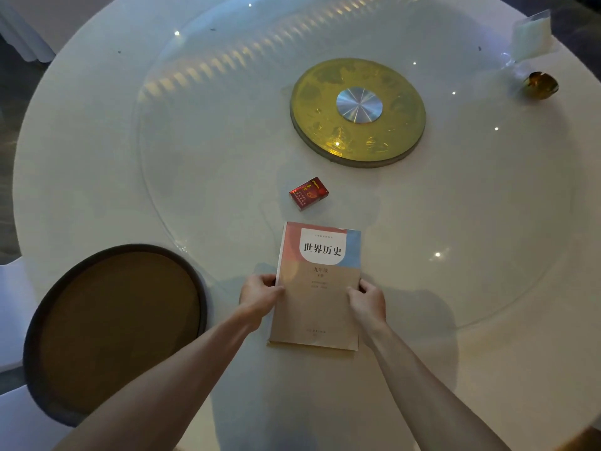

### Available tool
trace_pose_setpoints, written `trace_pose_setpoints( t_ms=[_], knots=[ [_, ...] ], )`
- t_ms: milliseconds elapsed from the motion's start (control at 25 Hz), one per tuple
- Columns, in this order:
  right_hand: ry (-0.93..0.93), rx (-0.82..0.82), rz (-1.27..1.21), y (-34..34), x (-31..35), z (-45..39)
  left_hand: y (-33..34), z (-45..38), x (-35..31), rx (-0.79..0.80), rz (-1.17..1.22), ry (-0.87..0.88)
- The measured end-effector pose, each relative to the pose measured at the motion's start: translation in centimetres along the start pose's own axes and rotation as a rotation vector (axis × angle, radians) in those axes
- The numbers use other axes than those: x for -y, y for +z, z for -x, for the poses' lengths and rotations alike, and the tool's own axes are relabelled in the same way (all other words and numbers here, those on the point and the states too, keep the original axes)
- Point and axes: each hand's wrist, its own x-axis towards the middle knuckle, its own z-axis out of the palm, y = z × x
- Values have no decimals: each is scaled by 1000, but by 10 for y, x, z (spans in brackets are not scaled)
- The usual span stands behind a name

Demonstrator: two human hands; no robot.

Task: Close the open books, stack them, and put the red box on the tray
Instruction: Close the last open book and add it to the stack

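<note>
The books (317,288) lie closed in a neat pile near the front edge of the round white table (487,369), the top cover showing a tan lower half and a pink and blue upper part with large black Chinese characters. How many volumes sit under that top one I cannot tell; only a thin lower edge peeks out at the near end. The left hand (260,296) grips the pile's left edge, its fingers (274,289) curled narrow against the spine side. The right hand (367,302) holds the opposite edge, fingers (354,292) bent onto the cover. Both bare forearms reach in from the near side.

To the left of the pile, well apart from it, a round brown tray (42,320) with a dark rim overhangs the table's edge. Just beyond the books, the red box (309,193) rests flat on the glass turntable (195,151), turned at a slant, near but not touching the pile. Farther on sits the gold disc (357,148) with a silver hub at the turntable's middle. At the far right edge stand a clear packet (531,35) and a small amber object (541,84).
</note>
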Motion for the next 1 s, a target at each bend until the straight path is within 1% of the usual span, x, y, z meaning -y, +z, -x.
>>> trace_pose_setpoints(
  t_ms=[160, 240, 440, 560, 680, 720, 800, 880, 920, 1000],
  knots=[
    [-23, -9, 11, -15, 24, -18, 11, -16, -23, 44, 35, 26],
    [-37, -5, 33, -21, 34, -27, 18, -22, -34, 40, 16, 50],
    [-83, 16, 158, -26, 42, -36, 19, -29, -37, 10, -143, 102],
    [-121, 9, 310, -26, 39, -41, 19, -34, -31, 12, -220, 140],
    [-94, 15, 387, -28, 46, -47, 11, -46, -33, 37, -298, 130],
    [-101, -8, 396, -29, 54, -49, 7, -51, -38, 52, -332, 121],
    [-188, -103, 420, -30, 77, -60, 1, -67, -56, 36, -376, 110],
    [-366, -169, 403, -25, 107, -73, -3, -86, -85, -64, -351, 155],
    [-445, -164, 412, -21, 123, -80, -4, -96, -100, -113, -306, 183],
    [-519, -83, 481, -9, 152, -100, -3, -120, -129, -154, -173, 171]
  ],
)
